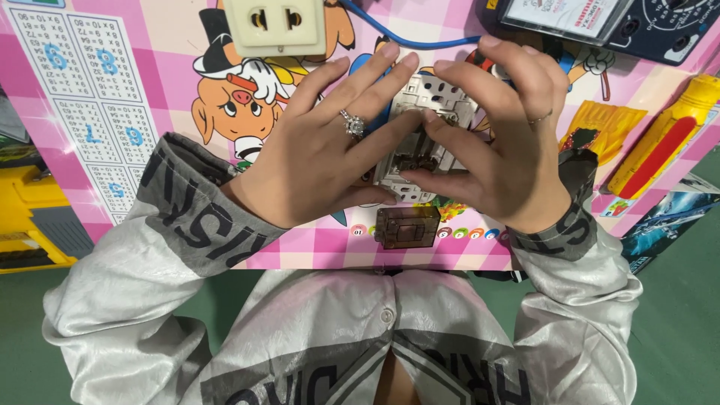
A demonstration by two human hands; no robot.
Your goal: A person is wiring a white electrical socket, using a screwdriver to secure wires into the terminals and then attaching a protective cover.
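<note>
Head view, left to right. Yellow box (30,217): off the left edge of the surface, well apart from the work. Pink checked surface (150,52): printed with number tables and a cartoon pig; bare at its left. Cream wall socket (275,26): at the far edge, untouched. Left hand (326,150): ring on one finger, fingers spread, thumb pressing the near left side of the grey socket part (424,146), apparently to steady it. Right hand (502,142): grasping the same part from the right, fingertips meeting over its middle. Brown see-through block (407,226): just beside the near edge, below the hands. Blue wire (405,39) and dark meter (600,22): far side. Yellow tool (664,139): right edge, crowding that side.
</note>
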